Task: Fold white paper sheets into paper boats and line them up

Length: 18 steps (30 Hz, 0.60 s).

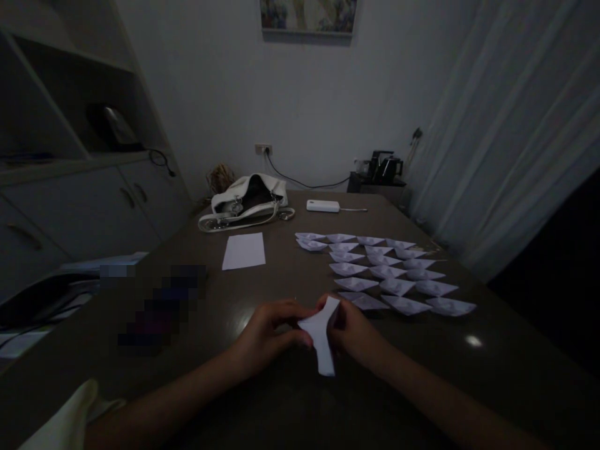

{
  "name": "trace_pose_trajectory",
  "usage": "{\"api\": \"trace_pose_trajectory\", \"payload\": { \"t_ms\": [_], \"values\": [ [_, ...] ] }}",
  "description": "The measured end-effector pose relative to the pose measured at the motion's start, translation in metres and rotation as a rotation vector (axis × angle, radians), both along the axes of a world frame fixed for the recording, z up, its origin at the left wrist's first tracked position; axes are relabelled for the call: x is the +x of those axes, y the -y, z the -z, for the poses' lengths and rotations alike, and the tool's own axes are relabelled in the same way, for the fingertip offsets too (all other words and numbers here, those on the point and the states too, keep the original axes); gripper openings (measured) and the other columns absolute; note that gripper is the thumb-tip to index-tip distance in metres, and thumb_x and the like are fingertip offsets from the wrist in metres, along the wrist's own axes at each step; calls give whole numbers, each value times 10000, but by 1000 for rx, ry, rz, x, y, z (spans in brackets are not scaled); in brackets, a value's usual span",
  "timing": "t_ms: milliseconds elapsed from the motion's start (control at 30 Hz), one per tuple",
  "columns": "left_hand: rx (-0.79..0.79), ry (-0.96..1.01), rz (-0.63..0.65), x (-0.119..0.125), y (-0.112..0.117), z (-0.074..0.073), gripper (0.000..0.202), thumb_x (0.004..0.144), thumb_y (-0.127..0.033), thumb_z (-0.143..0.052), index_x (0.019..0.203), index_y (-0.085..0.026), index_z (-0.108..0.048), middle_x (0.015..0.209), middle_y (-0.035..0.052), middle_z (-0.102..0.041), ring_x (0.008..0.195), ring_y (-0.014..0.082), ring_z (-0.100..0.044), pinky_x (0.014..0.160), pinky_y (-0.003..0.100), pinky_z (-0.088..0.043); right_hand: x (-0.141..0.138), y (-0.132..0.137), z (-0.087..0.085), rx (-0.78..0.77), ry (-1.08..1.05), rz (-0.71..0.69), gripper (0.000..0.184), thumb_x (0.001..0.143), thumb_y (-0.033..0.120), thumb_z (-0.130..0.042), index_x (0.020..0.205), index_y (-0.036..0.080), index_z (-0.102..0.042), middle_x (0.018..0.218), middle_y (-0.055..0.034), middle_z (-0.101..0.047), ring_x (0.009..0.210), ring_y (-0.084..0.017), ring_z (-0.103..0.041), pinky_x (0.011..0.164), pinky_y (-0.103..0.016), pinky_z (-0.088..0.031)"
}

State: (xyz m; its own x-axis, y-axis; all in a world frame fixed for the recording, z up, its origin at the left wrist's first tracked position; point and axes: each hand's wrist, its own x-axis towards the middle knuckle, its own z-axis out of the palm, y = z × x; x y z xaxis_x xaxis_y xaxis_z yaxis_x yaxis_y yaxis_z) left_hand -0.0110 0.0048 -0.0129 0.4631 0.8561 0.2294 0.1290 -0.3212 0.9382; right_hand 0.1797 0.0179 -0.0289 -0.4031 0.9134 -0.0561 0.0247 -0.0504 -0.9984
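Note:
A partly folded white sheet of paper [321,331] is held between my two hands above the near part of the table. My left hand [276,328] pinches its left edge between thumb and fingers. On the other side my right hand [351,328] grips it, with some fingers hidden behind the paper. One flap points up to the right and another hangs downward. Just beyond my right hand, several white folded paper boats [385,272] stand in rows. A flat stack or sheet of white paper [244,251] lies farther off to the left.
A white handbag [250,200] and a white power bank [323,206] with a short cable are at the table's [281,275] far end. Papers and a dark item lie at the left edge. Cabinets [94,206] stand left, a curtain [497,137] hangs right.

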Motion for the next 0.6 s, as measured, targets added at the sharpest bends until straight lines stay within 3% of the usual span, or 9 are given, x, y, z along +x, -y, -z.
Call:
{"api": "trace_pose_trajectory", "payload": {
  "t_ms": [167,233,333,433,533,600],
  "values": [
    [-197,153,-34,2,-4,2,222,710,-268,-756,891,-143,-728,835,44,-688,797,196,-632,729,276,-466,-2,1,2,-29,-17,-107,325,745,398,-672,887,212,-446,577,61,-552,384,-90,-484,338,-174,-338],
    [-298,222,-66,1,-7,3,254,704,-315,-760,877,-136,-709,818,45,-697,763,189,-634,711,278,-473,-1,1,-1,19,-31,-47,327,800,435,-609,965,217,-430,675,25,-601,417,-98,-522,349,-182,-367],
    [-427,305,-141,-1,-12,7,305,712,-368,-757,891,-133,-680,803,45,-693,703,166,-624,667,266,-474,2,4,-12,217,5,171,318,846,381,-569,1098,236,-440,1080,-77,-595,714,-138,-628,503,-224,-490],
    [-476,331,-190,-2,-14,11,312,750,-398,-727,881,-122,-662,766,43,-669,676,153,-613,652,257,-470,5,7,-20,417,87,184,271,839,304,-600,1097,246,-539,1325,-95,-466,1013,-189,-588,741,-298,-531],
    [-465,321,-161,-2,-13,13,298,767,-388,-716,895,-127,-651,781,41,-663,692,151,-613,661,256,-472,4,7,-17,438,89,101,280,782,292,-675,1052,239,-624,1367,-90,-456,1137,-243,-535,780,-331,-537],
    [-460,307,-110,0,-12,13,289,766,-369,-720,916,-133,-649,832,45,-669,708,145,-612,669,254,-474,2,6,-13,381,72,81,257,780,302,-678,1019,211,-653,1219,-103,-587,1055,-240,-590,766,-339,-539]
  ]
}}
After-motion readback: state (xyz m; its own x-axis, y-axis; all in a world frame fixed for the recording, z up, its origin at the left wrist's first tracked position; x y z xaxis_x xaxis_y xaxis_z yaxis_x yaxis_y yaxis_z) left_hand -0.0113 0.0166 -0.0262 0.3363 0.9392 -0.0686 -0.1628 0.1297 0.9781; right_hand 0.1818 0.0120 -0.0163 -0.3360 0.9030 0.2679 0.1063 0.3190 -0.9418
